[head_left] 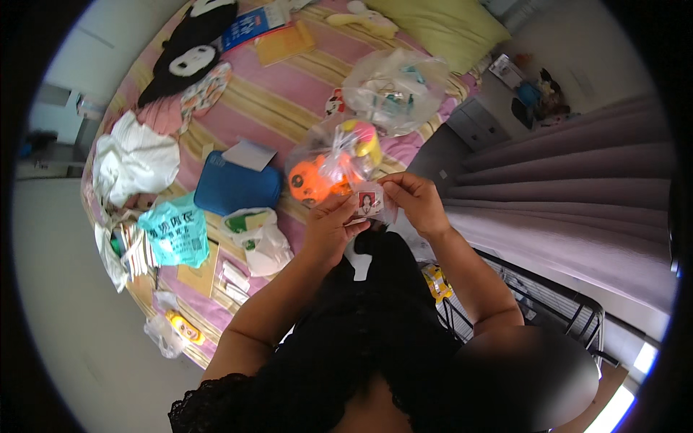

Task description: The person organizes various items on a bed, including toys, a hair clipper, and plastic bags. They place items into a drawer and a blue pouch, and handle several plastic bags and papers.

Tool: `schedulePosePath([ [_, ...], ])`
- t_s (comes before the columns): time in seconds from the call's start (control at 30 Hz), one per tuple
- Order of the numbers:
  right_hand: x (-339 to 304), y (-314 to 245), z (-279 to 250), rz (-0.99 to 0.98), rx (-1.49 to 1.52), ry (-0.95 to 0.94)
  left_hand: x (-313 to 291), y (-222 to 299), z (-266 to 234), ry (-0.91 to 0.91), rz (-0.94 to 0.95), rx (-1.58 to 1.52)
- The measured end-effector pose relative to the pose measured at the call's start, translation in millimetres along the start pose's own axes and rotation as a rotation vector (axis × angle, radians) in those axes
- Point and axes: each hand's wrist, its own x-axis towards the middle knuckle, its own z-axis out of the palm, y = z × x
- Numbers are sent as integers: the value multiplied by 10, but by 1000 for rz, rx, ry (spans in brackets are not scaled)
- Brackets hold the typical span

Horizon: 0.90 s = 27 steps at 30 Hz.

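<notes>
Between my two hands is a small clear plastic sleeve holding an ID photo [368, 203], a portrait on a red ground. My left hand [333, 225] pinches its left side between thumb and fingers. On its upper right edge, the thumb and forefinger of my right hand [419, 203] are closed on the clear plastic. Just beyond lies a clear bag with an orange toy [312, 180] and a pink-and-yellow piece [367, 138] inside.
A striped bed [267, 94] bears a blue zip case [234, 189], a teal bag [177, 229], a white bag [268, 249], and another clear bag [393, 90]. A green pillow [440, 29] lies at the far side. Right of me are a grey curtain [563, 173] and a black wire rack [563, 292].
</notes>
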Motion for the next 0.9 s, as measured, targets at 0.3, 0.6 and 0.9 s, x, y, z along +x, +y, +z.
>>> schedulePosePath([
  [0.3, 648, -119, -1666, -39, 148, 160, 1458, -286, 1291, -58, -40, 177],
  [0.6, 1628, -7, -3570, 117, 545, 358, 3239, -813, 2758, 76, -48, 347],
  [0.9, 2120, 470, -4095, 290, 567, 466, 4391, -1218, 3070, 57, -187, 358],
])
